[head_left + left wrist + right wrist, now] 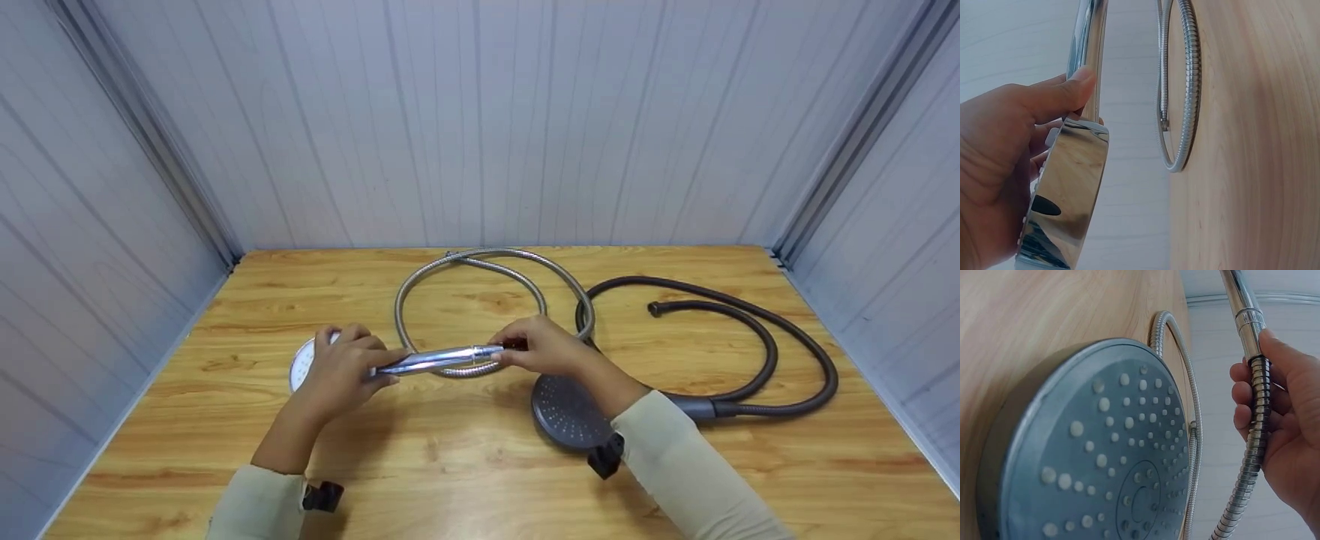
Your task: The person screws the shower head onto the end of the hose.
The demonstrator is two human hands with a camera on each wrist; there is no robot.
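Observation:
A chrome shower head (pixel 429 361) is held above the table, its round white spray face to the left and its handle pointing right. My left hand (pixel 343 375) grips it near the neck; in the left wrist view the thumb (pixel 1082 84) lies along the shiny handle. At the handle's other end, my right hand (pixel 544 345) pinches the metal connector (pixel 1251 337) where the silver shower hose (pixel 1259 394) joins it. From there the hose loops back over the table behind both hands.
A dark grey shower head (pixel 568 412) lies on the wooden table (pixel 435 465) under my right forearm. Its dark hose (pixel 817 360) curls to the right, with a loose end nut (pixel 655 308). Pale panel walls (pixel 480 127) stand at the back and both sides.

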